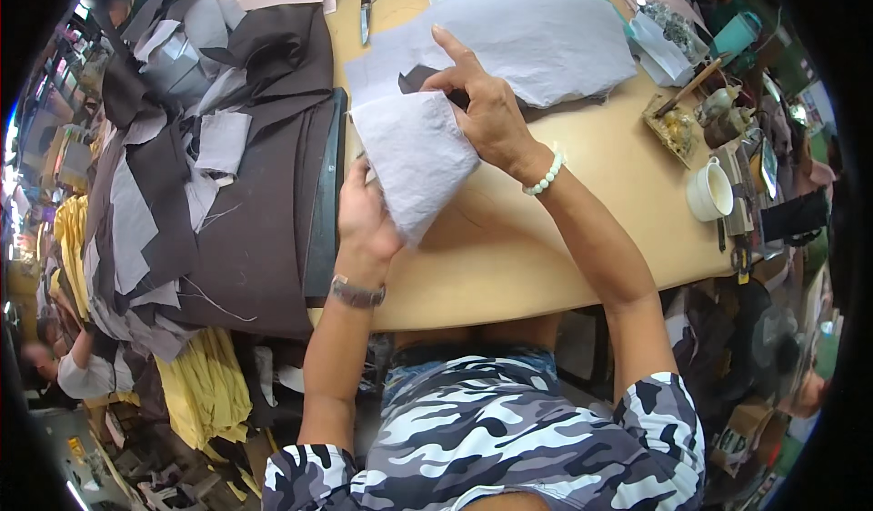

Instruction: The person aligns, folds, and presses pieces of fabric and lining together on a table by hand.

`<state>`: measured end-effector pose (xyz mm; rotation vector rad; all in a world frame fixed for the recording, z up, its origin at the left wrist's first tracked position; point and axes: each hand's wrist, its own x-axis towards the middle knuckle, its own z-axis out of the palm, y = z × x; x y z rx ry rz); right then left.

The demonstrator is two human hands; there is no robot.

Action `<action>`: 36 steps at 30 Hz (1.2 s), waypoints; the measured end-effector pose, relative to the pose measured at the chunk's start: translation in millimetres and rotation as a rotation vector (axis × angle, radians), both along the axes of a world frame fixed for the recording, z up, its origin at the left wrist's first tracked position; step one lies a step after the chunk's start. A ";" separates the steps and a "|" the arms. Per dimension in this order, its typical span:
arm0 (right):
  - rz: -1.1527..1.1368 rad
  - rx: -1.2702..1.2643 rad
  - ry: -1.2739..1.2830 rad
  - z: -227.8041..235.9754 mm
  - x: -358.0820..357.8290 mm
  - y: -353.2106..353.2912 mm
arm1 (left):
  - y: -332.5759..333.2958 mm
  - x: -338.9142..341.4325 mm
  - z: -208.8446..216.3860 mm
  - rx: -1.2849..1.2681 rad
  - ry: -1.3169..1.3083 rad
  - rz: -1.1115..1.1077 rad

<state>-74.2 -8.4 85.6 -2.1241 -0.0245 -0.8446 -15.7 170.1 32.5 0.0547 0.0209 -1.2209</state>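
A folded piece of light grey cloth (416, 161) is held up over the table between both hands. My left hand (368, 215) supports it from the lower left; part of the thumb and fingers are behind the cloth. My right hand (491, 115) grips its upper right edge, with the index finger stretched out and the other fingers curled in. A scrap of dark cloth (416, 78) shows just beyond the top edge. Behind the hands lies a larger stack of light grey cloth (536, 34) on the tan table (582, 211).
Dark brown cloth with grey scraps (245, 229) covers the left side. Scissors (367, 11) lie at the far edge. To the right stand a white mug (709, 191) and a sticky-looking tray with a brush (671, 129). Yellow cloth (205, 388) hangs below the table at left.
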 end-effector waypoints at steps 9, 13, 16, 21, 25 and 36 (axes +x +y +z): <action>0.077 -0.200 -0.018 -32.5 -41.0 -3.1 | -50.9 36.8 27.8 0.285 -0.474 0.183; 0.126 -0.163 0.023 -42.0 -49.8 7.9 | -55.9 51.5 9.8 0.805 -0.700 0.003; 0.083 -0.012 0.062 -48.2 -68.3 21.7 | -66.2 55.5 5.0 0.801 -0.623 -0.093; 0.102 0.631 0.200 -31.7 -98.9 56.8 | -79.1 58.7 13.5 0.666 -0.584 -0.049; 0.087 0.670 0.104 -3.8 -105.6 62.2 | -101.5 66.4 42.8 0.474 -0.649 -0.035; -0.229 0.622 0.472 -39.7 -152.1 85.9 | -115.3 65.7 -9.5 0.919 -1.272 0.287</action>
